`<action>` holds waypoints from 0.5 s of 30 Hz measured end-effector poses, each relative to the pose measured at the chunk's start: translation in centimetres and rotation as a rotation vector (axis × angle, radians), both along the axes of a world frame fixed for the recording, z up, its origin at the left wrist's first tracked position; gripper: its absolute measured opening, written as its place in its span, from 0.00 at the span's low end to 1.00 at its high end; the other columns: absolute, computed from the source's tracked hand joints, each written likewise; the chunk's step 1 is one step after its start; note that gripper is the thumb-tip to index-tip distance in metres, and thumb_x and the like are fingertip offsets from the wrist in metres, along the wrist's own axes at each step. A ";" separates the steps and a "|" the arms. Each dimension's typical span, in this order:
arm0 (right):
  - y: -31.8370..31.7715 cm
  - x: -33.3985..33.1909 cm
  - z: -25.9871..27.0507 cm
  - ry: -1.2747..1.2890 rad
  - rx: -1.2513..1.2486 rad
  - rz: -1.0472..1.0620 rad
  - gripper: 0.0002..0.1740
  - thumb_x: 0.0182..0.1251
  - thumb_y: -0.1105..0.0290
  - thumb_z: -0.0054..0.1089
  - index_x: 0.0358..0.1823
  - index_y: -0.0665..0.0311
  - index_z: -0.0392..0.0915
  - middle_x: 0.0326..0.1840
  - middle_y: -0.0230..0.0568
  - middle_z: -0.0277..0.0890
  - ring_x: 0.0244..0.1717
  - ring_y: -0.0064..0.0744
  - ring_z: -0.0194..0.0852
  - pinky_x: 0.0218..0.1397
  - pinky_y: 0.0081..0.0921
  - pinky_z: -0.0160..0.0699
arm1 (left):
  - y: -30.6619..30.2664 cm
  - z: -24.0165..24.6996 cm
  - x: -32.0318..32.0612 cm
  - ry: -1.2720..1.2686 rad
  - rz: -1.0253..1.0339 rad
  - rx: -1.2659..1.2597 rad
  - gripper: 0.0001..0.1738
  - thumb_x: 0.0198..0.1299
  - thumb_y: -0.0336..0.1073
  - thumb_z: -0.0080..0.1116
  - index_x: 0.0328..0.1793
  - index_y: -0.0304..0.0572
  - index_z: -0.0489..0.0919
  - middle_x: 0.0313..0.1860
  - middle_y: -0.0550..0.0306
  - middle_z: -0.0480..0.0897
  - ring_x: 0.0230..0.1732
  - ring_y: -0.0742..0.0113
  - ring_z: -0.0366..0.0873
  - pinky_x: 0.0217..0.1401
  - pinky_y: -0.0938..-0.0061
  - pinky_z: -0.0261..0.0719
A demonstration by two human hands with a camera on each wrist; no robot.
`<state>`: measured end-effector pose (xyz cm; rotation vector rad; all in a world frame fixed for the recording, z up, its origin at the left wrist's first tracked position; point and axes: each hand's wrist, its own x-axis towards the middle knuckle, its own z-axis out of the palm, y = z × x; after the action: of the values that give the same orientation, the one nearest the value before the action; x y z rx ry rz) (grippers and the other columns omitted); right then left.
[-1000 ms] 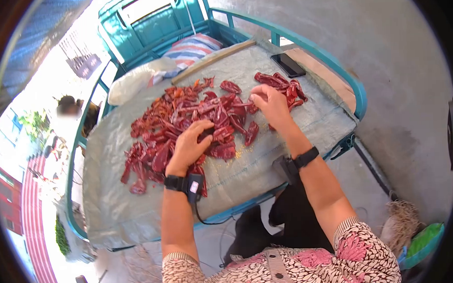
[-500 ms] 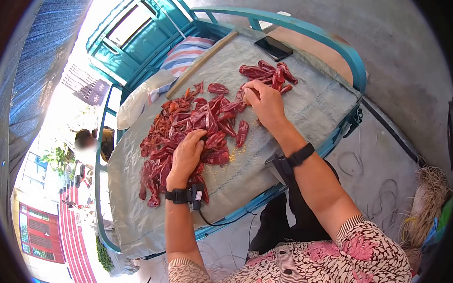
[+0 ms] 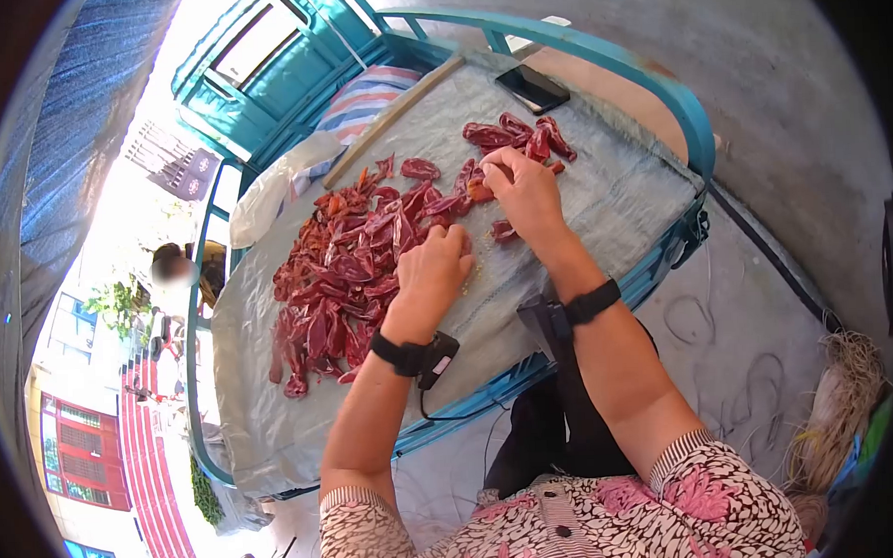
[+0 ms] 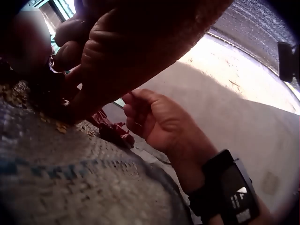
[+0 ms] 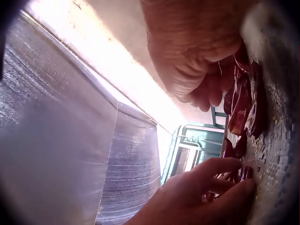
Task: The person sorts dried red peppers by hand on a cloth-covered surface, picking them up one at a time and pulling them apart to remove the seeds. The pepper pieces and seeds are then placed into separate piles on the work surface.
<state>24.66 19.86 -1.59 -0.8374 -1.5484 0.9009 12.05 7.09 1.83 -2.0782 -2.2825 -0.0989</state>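
Note:
Dried red chili peppers lie in a large pile (image 3: 347, 253) on a grey woven sheet (image 3: 264, 413), with a smaller group (image 3: 496, 135) at the far right. My left hand (image 3: 435, 274) is at the pile's near right edge, fingers curled; the right wrist view shows a dried chili pepper (image 5: 246, 174) between its thumb and fingers. Farther right, my right hand (image 3: 524, 202) bends over the sheet, thumb and forefinger pinching at an orange-red chili pepper (image 3: 478, 187). Another pepper (image 3: 504, 231) sits beneath that hand. Its fingertips are partly hidden in the right wrist view.
The sheet covers a teal cart bed with a rail (image 3: 615, 47) around it. A black phone (image 3: 533, 89) lies at the far right. A wooden strip (image 3: 392, 123) and a striped sack (image 3: 366, 100) are behind the pile. Yellow seeds (image 4: 61, 126) are scattered near the hands.
My left hand has moved right, off the pile onto its edge, covering where a single pepper lay. My right hand stays bent near the same spot. The head view has turned.

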 end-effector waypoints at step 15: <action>0.1 -0.6 0.4 0.278 -0.127 0.008 0.09 0.73 0.69 0.60 0.46 0.65 0.85 0.33 0.41 0.87 0.34 0.28 0.85 0.38 0.27 0.81 | 0.0 1.0 0.1 -0.149 -0.026 0.240 0.25 0.61 0.39 0.66 0.66 0.51 0.77 0.62 0.48 0.79 0.53 0.47 0.85 0.47 0.53 0.83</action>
<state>24.09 19.92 -1.21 -0.7604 -1.2644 1.0818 12.11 7.05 2.84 -2.0379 -2.1933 -0.5191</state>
